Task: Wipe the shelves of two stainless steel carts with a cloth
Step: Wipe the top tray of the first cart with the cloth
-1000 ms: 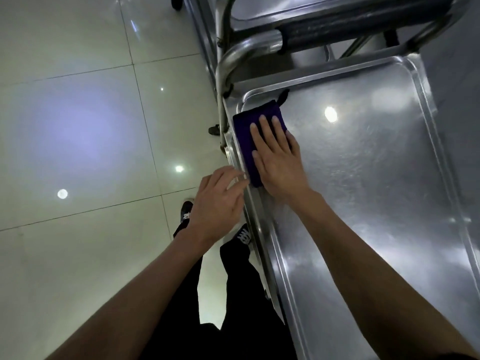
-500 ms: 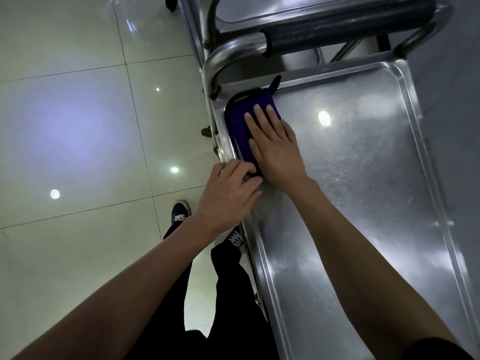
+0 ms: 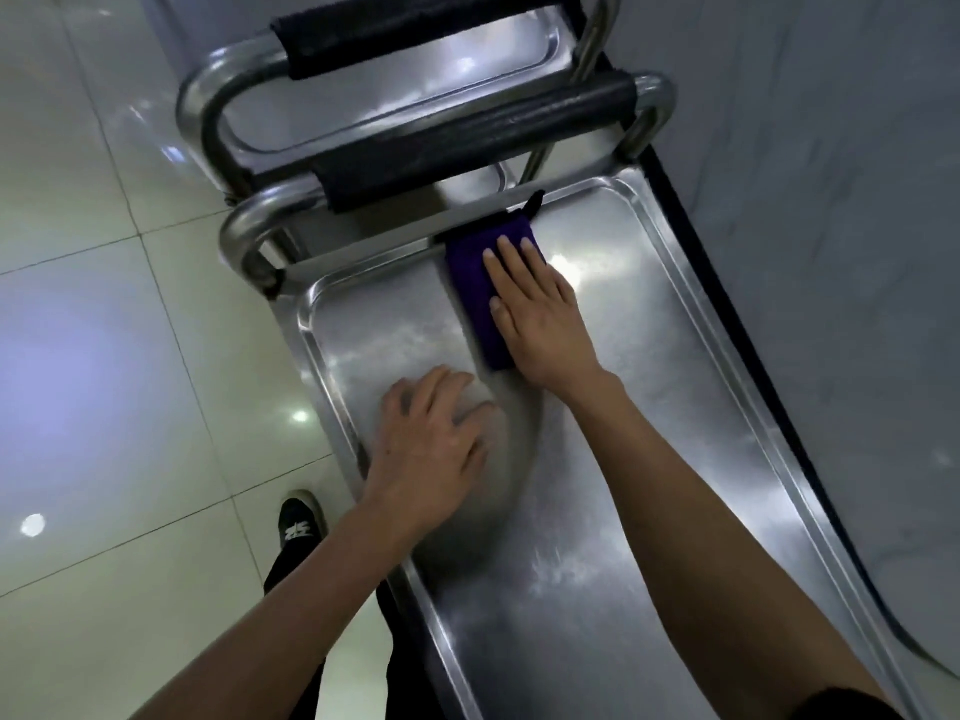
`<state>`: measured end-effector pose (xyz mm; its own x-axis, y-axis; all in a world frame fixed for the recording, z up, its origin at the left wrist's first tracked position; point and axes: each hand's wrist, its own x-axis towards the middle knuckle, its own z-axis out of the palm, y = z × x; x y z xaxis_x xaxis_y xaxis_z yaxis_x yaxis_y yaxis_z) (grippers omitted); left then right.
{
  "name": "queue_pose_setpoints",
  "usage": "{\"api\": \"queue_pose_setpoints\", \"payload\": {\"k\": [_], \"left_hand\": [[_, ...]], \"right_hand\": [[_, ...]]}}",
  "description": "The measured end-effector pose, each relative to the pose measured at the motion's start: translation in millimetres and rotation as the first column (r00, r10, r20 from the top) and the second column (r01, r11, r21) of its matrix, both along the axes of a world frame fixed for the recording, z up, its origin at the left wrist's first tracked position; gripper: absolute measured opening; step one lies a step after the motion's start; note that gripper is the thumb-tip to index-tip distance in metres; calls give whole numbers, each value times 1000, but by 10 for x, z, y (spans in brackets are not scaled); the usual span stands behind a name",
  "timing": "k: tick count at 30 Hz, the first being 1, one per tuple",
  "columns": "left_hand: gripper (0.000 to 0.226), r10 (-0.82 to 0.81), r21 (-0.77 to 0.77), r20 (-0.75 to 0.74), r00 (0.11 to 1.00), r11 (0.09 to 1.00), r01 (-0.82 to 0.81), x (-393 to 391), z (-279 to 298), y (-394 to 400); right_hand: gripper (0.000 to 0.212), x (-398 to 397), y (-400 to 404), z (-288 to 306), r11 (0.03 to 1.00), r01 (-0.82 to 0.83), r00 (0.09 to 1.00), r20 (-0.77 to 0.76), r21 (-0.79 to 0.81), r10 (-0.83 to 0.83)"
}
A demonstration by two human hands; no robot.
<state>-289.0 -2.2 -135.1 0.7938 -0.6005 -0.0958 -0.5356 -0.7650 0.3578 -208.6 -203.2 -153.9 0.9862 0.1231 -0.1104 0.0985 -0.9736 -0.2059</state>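
— Pressing flat on the purple cloth (image 3: 480, 283), the right hand (image 3: 540, 324) keeps its fingers straight and together. Where does the cloth lie?

— Under that hand, on the top shelf (image 3: 649, 407) of the near cart, its far end touching the shelf's far rim. Its long axis runs away from the person, toward the padded handle (image 3: 467, 153) beyond the fingertips.

— And the left hand (image 3: 431, 444)?

— Open, fingers loosely spread, resting on bare steel nearer the person, left of the right wrist, apart from the cloth. A second cart's shelf (image 3: 415, 80) shows beyond both hands.
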Motion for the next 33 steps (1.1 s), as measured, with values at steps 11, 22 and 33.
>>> {"api": "queue_pose_setpoints", "payload": {"k": [11,22,33], "left_hand": [[50,13,243,-63,998,970,3,24,-31,-536],[67,12,274,-101,995,961,16,-12,-34,-570],[67,-14,262,-64,998,965,30,-10,-27,-558]], "right_hand": [[55,255,-1378,20,954,295,953,-51,-48,-297],[56,-441,-1152,-56,870,493,870,18,-7,-493],[58,258,-1106,-24,857,514,858,-18,37,-514]]}}
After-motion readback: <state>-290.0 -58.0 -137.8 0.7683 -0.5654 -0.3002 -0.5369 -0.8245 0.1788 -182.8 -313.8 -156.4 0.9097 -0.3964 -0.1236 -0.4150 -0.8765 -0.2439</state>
